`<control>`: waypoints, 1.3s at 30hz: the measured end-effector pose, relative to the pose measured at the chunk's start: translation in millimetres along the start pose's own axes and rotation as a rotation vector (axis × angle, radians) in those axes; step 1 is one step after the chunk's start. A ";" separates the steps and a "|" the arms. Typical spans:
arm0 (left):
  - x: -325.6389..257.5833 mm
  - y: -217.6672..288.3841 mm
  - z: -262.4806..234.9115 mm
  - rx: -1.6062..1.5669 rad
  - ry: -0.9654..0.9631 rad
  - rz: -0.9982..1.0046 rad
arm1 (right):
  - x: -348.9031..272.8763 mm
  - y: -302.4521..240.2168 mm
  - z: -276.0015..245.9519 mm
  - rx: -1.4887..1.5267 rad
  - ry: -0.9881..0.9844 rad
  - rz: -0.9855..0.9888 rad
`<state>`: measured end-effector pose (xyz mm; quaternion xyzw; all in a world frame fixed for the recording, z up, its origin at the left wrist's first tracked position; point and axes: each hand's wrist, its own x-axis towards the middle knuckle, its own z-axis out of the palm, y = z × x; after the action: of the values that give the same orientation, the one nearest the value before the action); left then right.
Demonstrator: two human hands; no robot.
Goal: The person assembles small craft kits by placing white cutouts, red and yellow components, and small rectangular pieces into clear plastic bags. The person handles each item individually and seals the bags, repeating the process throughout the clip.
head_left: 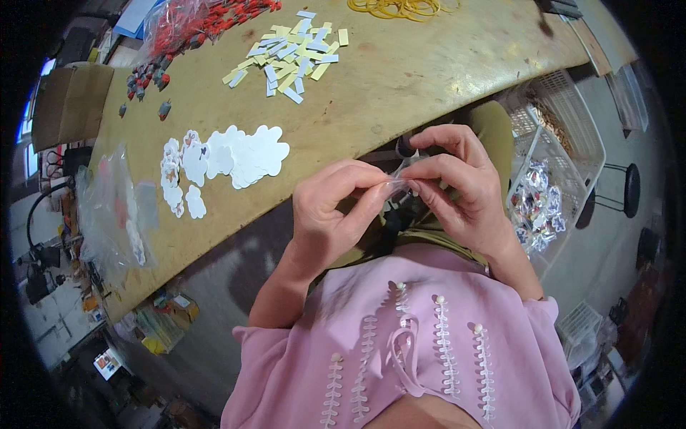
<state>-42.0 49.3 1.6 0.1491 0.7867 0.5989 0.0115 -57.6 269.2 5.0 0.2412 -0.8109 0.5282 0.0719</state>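
Note:
Between my two hands, above my lap and just off the table's edge, is a small clear plastic bag point(394, 184). My left hand point(330, 204) pinches one side of it with thumb and forefinger. On the other side my right hand point(461, 187) grips it between thumb and fingers, its forefinger raised and bent. Whether anything lies inside the bag is too small to tell. Left of my hands, white cloud-shaped cards point(250, 156) lie overlapping on the table point(371, 93), and some of the leftmost carry printed pictures.
Pale yellow and bluish strips point(293, 57) are heaped farther back. Small red-and-grey pieces point(150, 77) lie at the far left, rubber bands point(396, 8) at the far edge. Clear bags point(107, 214) cover the left corner. White plastic baskets point(599, 154) at right hold filled packets point(536, 204).

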 end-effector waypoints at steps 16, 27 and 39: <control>-10.0 -16.7 9.1 -0.147 0.151 -0.032 | -15.0 12.6 1.5 0.851 0.013 0.623; 8.3 -7.1 25.1 0.133 0.125 -0.032 | -21.5 2.0 22.6 0.238 0.123 0.345; 3.8 1.0 1.0 0.045 -0.073 -0.204 | -18.0 5.3 10.9 0.447 0.038 0.452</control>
<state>-45.1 51.4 2.8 0.0901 0.8102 0.5709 0.0977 -42.9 266.9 -10.7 0.0550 -0.7064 0.7003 -0.0868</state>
